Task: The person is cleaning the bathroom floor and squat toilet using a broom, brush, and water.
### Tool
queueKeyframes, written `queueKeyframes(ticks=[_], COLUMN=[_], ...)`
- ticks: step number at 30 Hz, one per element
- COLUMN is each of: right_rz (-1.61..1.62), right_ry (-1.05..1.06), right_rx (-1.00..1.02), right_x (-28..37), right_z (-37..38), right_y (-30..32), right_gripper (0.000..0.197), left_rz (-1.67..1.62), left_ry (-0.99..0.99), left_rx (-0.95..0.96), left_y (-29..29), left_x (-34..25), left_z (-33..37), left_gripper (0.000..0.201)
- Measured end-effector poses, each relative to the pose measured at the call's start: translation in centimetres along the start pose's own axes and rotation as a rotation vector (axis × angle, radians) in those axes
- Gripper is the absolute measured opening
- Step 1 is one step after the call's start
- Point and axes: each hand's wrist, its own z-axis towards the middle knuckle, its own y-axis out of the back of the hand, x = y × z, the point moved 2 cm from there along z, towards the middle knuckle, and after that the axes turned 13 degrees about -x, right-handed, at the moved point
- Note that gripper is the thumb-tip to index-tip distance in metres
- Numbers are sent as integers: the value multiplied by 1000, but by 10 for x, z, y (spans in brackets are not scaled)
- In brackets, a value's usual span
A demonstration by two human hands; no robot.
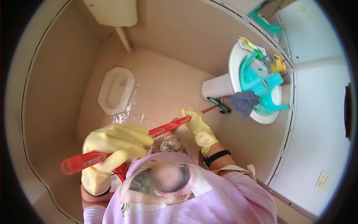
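Clasps red pole [169, 128] across the frame's middle, wrapping left grip [113, 140] around it at lower left, right grip [195, 121] at center; holds green-and-black head [220, 106] near white pedestal [217, 86], right of center.

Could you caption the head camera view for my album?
Yellow-gloved left hand and right hand grip a long red pole, a squat toilet and a white washbasin beyond.
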Motion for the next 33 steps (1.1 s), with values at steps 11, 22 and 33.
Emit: queueKeyframes(ticks=[11, 22, 33], right_rz=[-31, 278, -117], right_ry=[-349, -588, -764], right_rx=[-870, -894, -759], right_x=[13, -68, -76], right_z=[-20, -5, -64], right_y=[99, 71, 76], right_gripper=[48, 53, 42], left_rz=[-528, -313, -336], left_ry=[-146, -150, 157], left_rx=[489, 1079, 972], left_y=[-123, -209, -217], left_x=[-40, -25, 46], left_z=[45, 59, 97], left_gripper=[38, 27, 17])
